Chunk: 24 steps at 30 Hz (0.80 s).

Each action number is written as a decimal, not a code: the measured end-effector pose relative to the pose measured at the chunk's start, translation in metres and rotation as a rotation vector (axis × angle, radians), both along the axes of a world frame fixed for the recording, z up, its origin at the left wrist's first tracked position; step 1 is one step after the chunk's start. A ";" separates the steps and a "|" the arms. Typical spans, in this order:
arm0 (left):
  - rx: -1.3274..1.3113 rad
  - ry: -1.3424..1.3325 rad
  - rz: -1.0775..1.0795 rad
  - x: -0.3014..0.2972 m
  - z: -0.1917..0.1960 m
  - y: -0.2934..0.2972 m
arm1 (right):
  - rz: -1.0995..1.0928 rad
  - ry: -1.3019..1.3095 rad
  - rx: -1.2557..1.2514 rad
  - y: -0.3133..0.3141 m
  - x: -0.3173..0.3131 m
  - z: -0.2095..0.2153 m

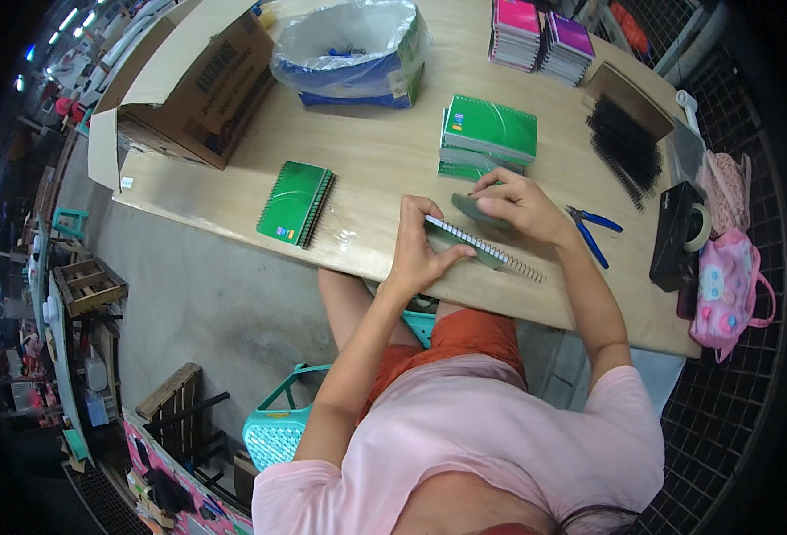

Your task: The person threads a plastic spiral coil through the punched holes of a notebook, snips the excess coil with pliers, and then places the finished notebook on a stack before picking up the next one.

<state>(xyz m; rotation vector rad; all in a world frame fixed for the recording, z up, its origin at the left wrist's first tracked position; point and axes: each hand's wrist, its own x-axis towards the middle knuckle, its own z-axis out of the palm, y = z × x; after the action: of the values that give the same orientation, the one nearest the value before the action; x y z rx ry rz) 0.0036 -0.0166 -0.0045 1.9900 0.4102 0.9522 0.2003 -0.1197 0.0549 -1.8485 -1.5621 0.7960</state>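
The left hand (418, 257) pinches a thin notebook with a white, toothed-looking spine edge (463, 237) between thumb and fingers, holding it tilted, spine up, just above the near side of the pale wooden table (385, 156). A loose-looking thin wire coil (526, 267) runs out past the notebook's right end, with no hand on it. The right hand (520, 207) pinches a dark green, curved flat piece (477, 210) between thumb and fingertips, just beyond the spine; what it is, I cannot tell.

The work in hand looks like seating the coil along the spine. To do it well, the left grip should keep the sheets squared so the holes stay in line, and the coil should be turned gently, without bending its free end.

Farther out, blue-handled pliers (591, 245) lie within reach to the right, a stack of bright green spiral notebooks (490, 127) stands beyond the hands, and black plastic coils (625, 147) lie heaped farther right.
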 end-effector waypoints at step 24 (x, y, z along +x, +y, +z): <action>-0.808 -0.267 -0.261 -0.015 -0.016 0.036 | 0.001 0.407 0.111 0.016 -0.011 -0.015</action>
<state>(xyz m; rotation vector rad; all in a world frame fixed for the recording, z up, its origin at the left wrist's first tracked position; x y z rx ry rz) -0.0113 0.0192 -0.0205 1.1328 0.3062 0.7125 0.1898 -0.1041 0.0398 -1.4922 -1.3169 0.9927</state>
